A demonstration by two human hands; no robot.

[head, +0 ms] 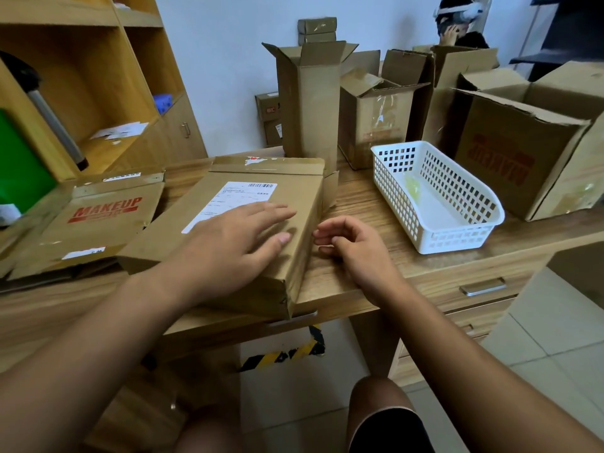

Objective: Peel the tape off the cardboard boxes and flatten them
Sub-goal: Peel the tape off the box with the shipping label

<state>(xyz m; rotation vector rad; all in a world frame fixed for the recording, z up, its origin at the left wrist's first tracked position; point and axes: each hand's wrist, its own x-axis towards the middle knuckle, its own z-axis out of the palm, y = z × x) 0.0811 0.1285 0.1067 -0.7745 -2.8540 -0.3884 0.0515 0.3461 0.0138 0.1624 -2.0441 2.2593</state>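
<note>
A brown cardboard box (pixel 277 197) with a white shipping label lies partly collapsed on the wooden table (pixel 356 204), its near end over the table's front edge. My left hand (pixel 235 243) presses flat on its top, fingers spread. My right hand (pixel 349 246) hovers just right of the box's side, fingers curled and apart, holding nothing. To the left lies a flattened box printed MAKEUP (pixel 94 220). Behind stand a tall open box (pixel 307 103), a smaller open box (pixel 372 122) with clear tape on its front, and a large open box (pixel 523 148) at the right.
A white plastic basket (pixel 457 223) sits right of my hands with a bit of crumpled tape inside. Wooden shelves (pixel 81 60) stand at the left. Drawers (pixel 480 286) are under the table's right end. Another person (pixel 457 24) is behind the far boxes.
</note>
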